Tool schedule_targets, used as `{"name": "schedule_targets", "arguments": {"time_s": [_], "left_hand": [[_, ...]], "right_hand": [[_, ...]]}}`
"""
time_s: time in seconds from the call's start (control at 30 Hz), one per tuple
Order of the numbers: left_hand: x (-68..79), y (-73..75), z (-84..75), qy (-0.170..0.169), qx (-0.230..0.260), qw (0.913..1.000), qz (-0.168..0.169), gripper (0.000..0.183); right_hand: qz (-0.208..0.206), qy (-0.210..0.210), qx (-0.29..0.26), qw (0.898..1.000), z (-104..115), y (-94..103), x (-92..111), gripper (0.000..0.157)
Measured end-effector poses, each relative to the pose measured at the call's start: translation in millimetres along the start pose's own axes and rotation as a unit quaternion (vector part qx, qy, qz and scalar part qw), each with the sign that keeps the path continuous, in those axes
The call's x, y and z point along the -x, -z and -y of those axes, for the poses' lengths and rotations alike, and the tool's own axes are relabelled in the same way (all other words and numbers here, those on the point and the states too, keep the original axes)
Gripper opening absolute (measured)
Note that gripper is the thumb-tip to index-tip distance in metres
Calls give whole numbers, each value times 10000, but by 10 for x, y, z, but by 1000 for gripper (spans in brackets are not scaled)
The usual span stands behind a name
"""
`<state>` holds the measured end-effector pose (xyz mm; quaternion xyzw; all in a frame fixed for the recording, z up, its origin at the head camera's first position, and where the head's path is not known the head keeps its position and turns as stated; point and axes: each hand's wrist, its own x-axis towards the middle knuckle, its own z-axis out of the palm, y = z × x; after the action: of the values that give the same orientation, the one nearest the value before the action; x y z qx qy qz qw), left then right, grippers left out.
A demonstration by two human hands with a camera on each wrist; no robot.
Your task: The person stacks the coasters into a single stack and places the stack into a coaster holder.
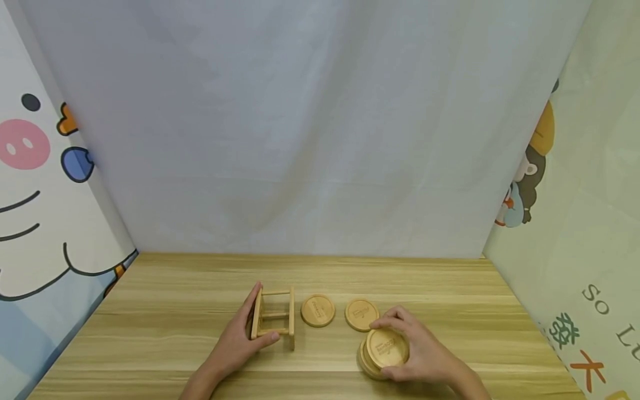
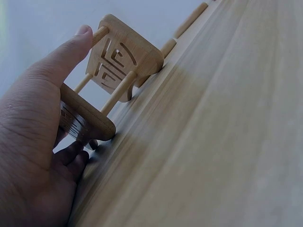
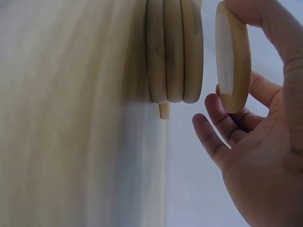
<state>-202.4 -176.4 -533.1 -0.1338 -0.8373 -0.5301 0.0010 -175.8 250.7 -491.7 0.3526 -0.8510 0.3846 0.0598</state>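
On the left of the table, my left hand (image 1: 235, 341) grips a small wooden coaster holder (image 1: 292, 311) by one side. In the left wrist view, the thumb lies along a rod, and the holder's end panel (image 2: 118, 59) shows cut-out slots. My right hand (image 1: 422, 350) pinches a round wooden coaster (image 1: 387, 348) with engraved lettering by its edge. A short stack of similar coasters (image 1: 366, 366) stands beneath it. From the right wrist, a gap separates the pinched coaster (image 3: 239, 61) from the stack (image 3: 174, 52).
Two single coasters lie flat between the hands, a left one (image 1: 318, 310) and a right one (image 1: 362, 314). The wood-grain table (image 1: 200, 278) ends at a pale curtain (image 1: 310, 139) at the back. Printed cloths hang on both sides.
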Motion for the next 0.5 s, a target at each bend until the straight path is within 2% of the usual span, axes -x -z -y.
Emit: {"name": "schedule_targets", "arguments": {"time_s": [0.13, 0.5], "left_hand": [[5, 1, -3, 7, -12, 10000, -3, 114], [14, 0, -3, -16, 35, 10000, -16, 115]], "right_hand": [[7, 33, 74, 10000, 6, -14, -1, 70], [283, -217, 226, 9991, 48, -47, 9, 68]]}}
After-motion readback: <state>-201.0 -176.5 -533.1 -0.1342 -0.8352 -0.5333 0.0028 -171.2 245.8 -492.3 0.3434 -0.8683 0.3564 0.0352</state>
